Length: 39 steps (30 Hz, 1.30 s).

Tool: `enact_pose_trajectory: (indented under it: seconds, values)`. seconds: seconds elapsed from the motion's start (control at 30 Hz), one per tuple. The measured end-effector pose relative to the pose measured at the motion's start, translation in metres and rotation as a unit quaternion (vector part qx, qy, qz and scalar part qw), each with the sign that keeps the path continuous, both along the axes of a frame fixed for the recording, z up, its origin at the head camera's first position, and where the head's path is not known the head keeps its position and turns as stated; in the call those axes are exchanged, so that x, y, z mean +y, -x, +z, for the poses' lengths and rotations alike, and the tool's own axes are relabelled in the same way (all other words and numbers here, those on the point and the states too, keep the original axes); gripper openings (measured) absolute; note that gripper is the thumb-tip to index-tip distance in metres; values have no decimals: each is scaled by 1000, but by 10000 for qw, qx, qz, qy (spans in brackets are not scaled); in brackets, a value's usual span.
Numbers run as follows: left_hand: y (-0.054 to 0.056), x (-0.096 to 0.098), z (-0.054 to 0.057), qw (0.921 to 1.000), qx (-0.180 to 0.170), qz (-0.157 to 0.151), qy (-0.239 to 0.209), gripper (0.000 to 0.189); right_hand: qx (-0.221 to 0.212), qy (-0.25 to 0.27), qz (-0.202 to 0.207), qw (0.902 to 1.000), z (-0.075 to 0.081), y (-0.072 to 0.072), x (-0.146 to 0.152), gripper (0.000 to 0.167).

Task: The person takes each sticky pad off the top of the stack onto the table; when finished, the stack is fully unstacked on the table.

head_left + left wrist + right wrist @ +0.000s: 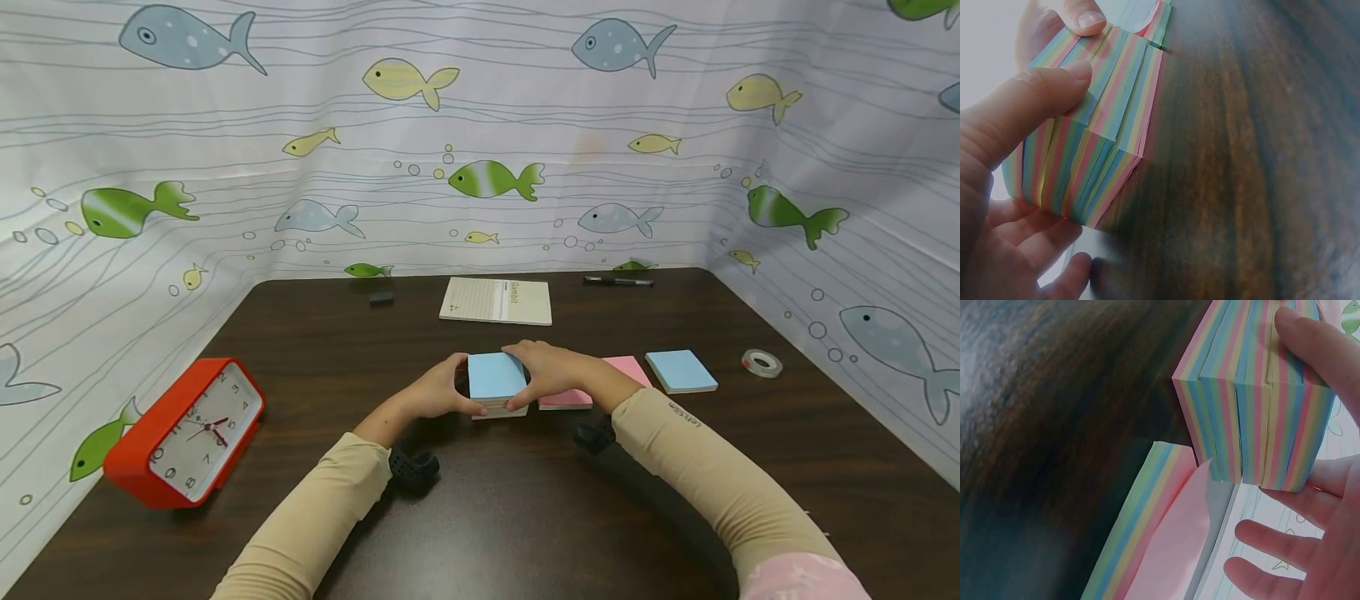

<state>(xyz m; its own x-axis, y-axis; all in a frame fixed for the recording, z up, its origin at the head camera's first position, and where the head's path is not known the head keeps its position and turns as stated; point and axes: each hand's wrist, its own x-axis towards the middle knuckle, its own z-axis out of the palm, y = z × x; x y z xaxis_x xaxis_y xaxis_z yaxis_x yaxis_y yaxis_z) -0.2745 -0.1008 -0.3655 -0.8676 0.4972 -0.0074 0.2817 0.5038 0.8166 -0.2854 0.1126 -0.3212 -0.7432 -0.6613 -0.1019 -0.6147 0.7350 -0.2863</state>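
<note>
A stack of sticky note pads (497, 375) with a light blue top sheet stands near the middle of the table. Its sides show bands of pink, yellow, green and blue in the left wrist view (1107, 115). My left hand (435, 392) grips the stack from the left, with the thumb on the near face. From the right my right hand (553, 367) holds it, the thumb also on the near face and fingers toward the far side. Just right of the stack lies a pink sticky note pad (564, 401), partly hidden by my right hand and forearm.
Another blue pad (681, 371) and a roll of tape (762, 363) lie to the right. Behind are a notebook (495, 301), a pen (618, 282) and a small dark block (381, 298). A red alarm clock (187, 433) stands at left. Fish-print fabric encloses the table.
</note>
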Motion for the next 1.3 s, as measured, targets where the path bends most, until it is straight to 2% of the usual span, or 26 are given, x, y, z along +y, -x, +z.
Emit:
enact_pose_trajectory:
  seconds: [0.4,0.7,0.97,1.2,1.27,1.3]
  values:
    - [-2,-1,2,10000,-47,33,-7,89,32,51,29,10000,2,0,6,91]
    - [0,0,1,9999,-62,30,-75,88,301,-57,-273,9992,-1,-5,11,91]
    - [0,-1,2,9999,-69,-46,-94,87,737,-202,-372,9964,1,-15,18,86]
    - [0,-2,3,10000,-7,-82,-11,88,730,-143,-330,9967,5,-28,22,82]
    - [-6,0,11,10000,-16,-93,-26,86,715,-134,-328,9968,5,-31,24,82]
    - [-6,0,10,10000,-2,-86,-23,86,719,-122,-317,9968,5,-34,25,81]
